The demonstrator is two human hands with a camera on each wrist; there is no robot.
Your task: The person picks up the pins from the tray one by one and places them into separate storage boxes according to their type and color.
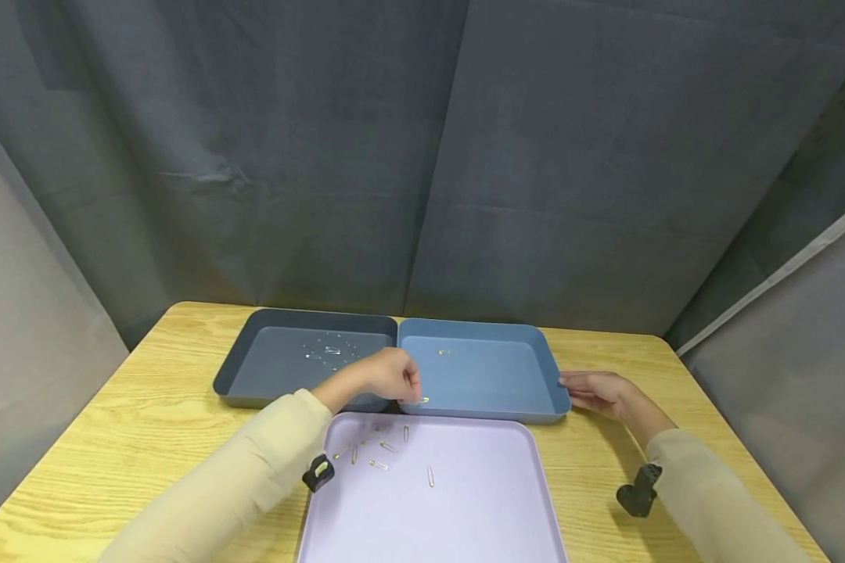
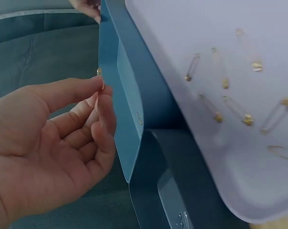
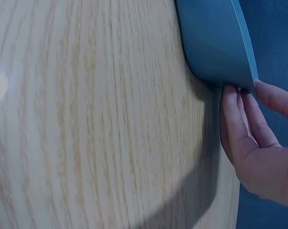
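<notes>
We judge a sorting step underway: our left hand (image 1: pixel 389 377) pinches a gold safety pin (image 2: pixel 100 76) over the blue tray (image 1: pixel 507 407), beside our spread right hand (image 1: pixel 598 391); next, release it.

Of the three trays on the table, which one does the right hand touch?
The right hand touches the lighter blue tray at its right rim. The dark tray lies left of it, and the lilac tray lies nearest the person.

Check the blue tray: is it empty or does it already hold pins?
Not empty. The blue tray holds one safety pin near its far side, and the left hand pinches another pin at its near rim.
</notes>
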